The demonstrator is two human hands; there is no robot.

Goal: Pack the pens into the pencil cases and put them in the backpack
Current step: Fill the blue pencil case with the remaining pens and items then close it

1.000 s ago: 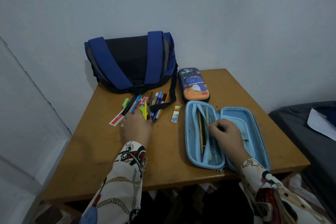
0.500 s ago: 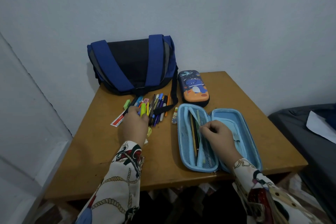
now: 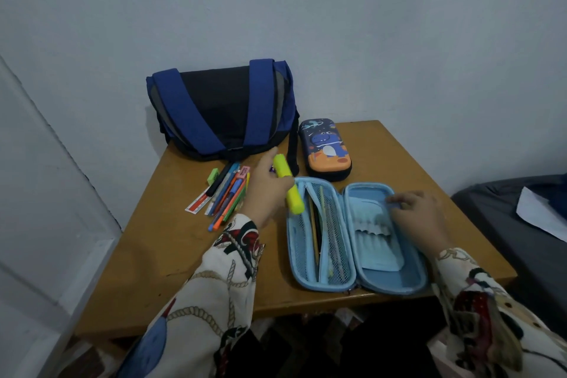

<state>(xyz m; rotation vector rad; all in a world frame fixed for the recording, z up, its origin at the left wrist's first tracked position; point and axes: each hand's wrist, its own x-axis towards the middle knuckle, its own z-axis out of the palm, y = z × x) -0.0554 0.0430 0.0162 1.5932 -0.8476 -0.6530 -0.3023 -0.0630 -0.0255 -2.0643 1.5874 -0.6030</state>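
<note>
A light-blue pencil case (image 3: 395, 284) lies open on the wooden table (image 3: 171, 255), with a few pencils behind its left mesh pocket. My left hand (image 3: 264, 193) holds a yellow highlighter (image 3: 290, 187) just above the case's top left corner. My right hand (image 3: 417, 212) pinches the fabric flap on the case's right half. Loose pens (image 3: 228, 193) lie in a pile to the left. A shut dinosaur-print pencil case (image 3: 325, 147) sits behind the open one. The blue and black backpack (image 3: 221, 110) leans against the wall.
A green eraser (image 3: 212, 176) and a small red ruler (image 3: 198, 204) lie by the pens. The table stands in a corner, with a wall behind and a white panel on the left. A dark bed (image 3: 521, 224) with a white sheet of paper stands to the right.
My left hand lifted the yellow highlighter out of the pen pile and carried it right to the open case. My right hand shifted from the mesh pocket to the flap on the right half.
</note>
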